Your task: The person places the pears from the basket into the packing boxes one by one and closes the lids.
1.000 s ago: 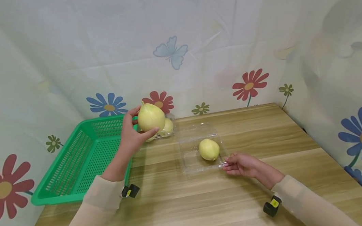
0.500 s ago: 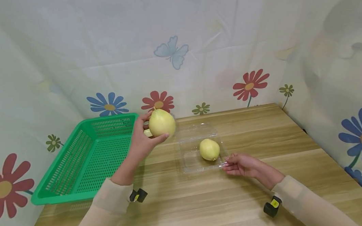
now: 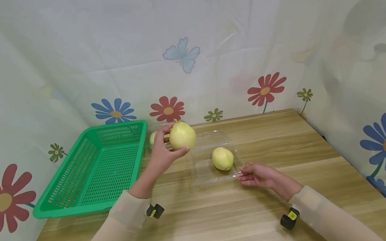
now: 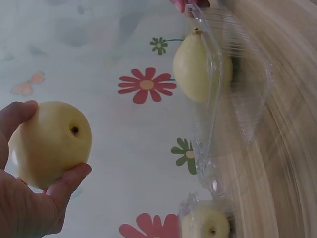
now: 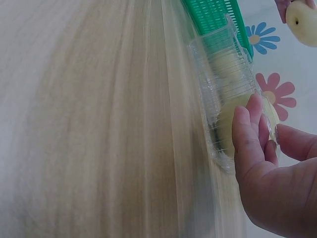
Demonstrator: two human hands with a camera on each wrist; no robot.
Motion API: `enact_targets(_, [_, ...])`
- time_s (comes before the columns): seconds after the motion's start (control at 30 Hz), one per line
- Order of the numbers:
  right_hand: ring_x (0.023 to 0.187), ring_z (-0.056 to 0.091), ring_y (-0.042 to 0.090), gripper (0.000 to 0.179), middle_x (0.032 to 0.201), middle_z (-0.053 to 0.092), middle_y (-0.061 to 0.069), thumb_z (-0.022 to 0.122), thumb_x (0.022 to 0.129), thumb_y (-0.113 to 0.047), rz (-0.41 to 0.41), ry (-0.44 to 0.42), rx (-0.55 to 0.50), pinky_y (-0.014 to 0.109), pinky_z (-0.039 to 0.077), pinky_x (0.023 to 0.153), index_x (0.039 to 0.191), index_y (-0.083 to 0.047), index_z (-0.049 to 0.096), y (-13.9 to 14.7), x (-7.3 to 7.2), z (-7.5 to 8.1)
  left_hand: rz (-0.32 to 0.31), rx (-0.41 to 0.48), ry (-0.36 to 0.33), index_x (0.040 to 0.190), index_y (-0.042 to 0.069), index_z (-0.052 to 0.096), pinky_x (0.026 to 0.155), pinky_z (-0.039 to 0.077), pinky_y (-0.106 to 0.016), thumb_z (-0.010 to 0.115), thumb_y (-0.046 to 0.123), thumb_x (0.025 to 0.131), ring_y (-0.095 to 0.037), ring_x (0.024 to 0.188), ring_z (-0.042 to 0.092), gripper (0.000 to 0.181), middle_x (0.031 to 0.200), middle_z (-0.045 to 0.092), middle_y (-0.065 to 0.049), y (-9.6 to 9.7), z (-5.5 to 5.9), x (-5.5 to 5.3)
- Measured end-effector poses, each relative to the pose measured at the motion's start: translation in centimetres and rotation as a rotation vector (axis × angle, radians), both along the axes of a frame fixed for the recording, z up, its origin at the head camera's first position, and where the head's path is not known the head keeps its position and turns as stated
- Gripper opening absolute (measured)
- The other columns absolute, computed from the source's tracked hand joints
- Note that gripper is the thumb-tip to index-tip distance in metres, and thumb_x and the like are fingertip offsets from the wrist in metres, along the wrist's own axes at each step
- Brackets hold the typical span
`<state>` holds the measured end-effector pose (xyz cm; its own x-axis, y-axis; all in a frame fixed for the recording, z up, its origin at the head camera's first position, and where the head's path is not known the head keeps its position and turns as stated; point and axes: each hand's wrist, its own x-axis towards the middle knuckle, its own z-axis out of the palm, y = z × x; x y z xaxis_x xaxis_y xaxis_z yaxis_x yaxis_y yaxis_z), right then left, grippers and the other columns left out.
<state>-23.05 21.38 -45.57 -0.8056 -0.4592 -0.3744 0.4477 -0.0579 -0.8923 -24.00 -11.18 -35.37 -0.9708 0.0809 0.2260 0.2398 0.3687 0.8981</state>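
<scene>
My left hand (image 3: 160, 156) grips a pale yellow pear (image 3: 182, 136) above the table, its stem pointing up. In the left wrist view the thumb and fingers curl round this pear (image 4: 52, 144), and its dark-centred base faces the camera. A clear plastic clamshell box (image 3: 202, 176) lies on the table with its lid folded back. One pear (image 3: 222, 158) rests inside, toward the right. My right hand (image 3: 259, 175) pinches the box's near right corner; in the right wrist view, thumb and fingers meet at the clear rim (image 5: 272, 121).
A green slatted basket (image 3: 135, 172) stands on the left. Between it and the held pear, another pear (image 3: 152, 138) shows at the back in clear plastic, partly hidden by my left hand. The wooden table (image 3: 279, 138) meets a flower-printed cloth wall (image 3: 217, 79).
My left hand has carried its pear rightward and slightly down, away from the basket toward the clear box. The right hand and the box stay in place.
</scene>
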Motion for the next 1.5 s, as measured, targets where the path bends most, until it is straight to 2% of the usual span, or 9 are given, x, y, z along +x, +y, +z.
enact_targets(0.2, [0.083,0.073,0.006,0.013,0.086,0.071,-0.003,0.04,0.108,-0.005,-0.002,-0.002,0.004,0.022,0.063,0.082,0.099,-0.01,0.047,0.1,0.0,0.0,-0.011,0.001,-0.044,0.152,0.007,0.037,0.096,0.061,-0.051,0.085,0.009,0.081,-0.034,0.121,0.049,0.086,0.143,0.042,-0.017,0.9,-0.9,0.1])
enact_targets(0.4, [0.083,0.073,0.006,0.013,0.086,0.072,-0.004,0.04,0.108,-0.005,0.009,0.002,-0.007,0.022,0.063,0.082,0.098,-0.01,0.047,0.1,0.0,0.0,-0.018,-0.004,-0.04,0.151,0.007,0.04,0.092,0.063,-0.048,0.086,0.009,0.079,-0.035,0.12,0.05,0.086,0.14,0.044,-0.018,1.7,-2.1,-0.1])
enact_targets(0.67, [0.083,0.073,0.006,0.015,0.086,0.071,-0.004,0.041,0.108,-0.005,0.01,0.008,-0.01,0.022,0.063,0.082,0.096,-0.011,0.048,0.0,0.0,0.0,-0.06,-0.012,-0.045,0.151,0.004,0.042,0.086,0.064,-0.042,0.088,0.009,0.077,-0.036,0.119,0.052,0.087,0.137,0.045,-0.02,2.4,-3.6,-0.2])
enact_targets(0.83, [0.083,0.073,0.006,0.015,0.086,0.071,-0.004,0.041,0.107,-0.005,0.011,0.012,-0.012,0.022,0.063,0.082,0.097,-0.011,0.049,0.0,0.1,0.0,-0.059,-0.035,-0.06,0.151,0.004,0.042,0.085,0.06,-0.039,0.088,0.01,0.077,-0.037,0.12,0.053,0.087,0.137,0.046,-0.02,2.8,-4.1,-0.1])
enact_targets(1.17, [0.082,0.073,0.006,0.015,0.085,0.071,-0.004,0.04,0.107,-0.004,0.002,0.003,-0.011,0.021,0.063,0.08,0.097,-0.011,0.048,-0.1,0.1,0.1,-0.061,-0.055,-0.128,0.148,0.007,0.045,0.092,0.058,-0.045,0.09,0.01,0.075,-0.04,0.122,0.056,0.086,0.139,0.047,-0.021,3.9,-5.2,-0.4])
enact_targets(1.5, [0.083,0.073,0.006,0.015,0.085,0.071,-0.004,0.04,0.107,-0.005,0.001,0.003,-0.018,0.021,0.063,0.081,0.097,-0.012,0.049,0.0,0.1,-0.1,-0.067,-0.076,-0.141,0.146,0.004,0.046,0.096,0.058,-0.05,0.089,0.01,0.075,-0.04,0.12,0.057,0.083,0.142,0.047,-0.021,4.4,-5.5,-0.3])
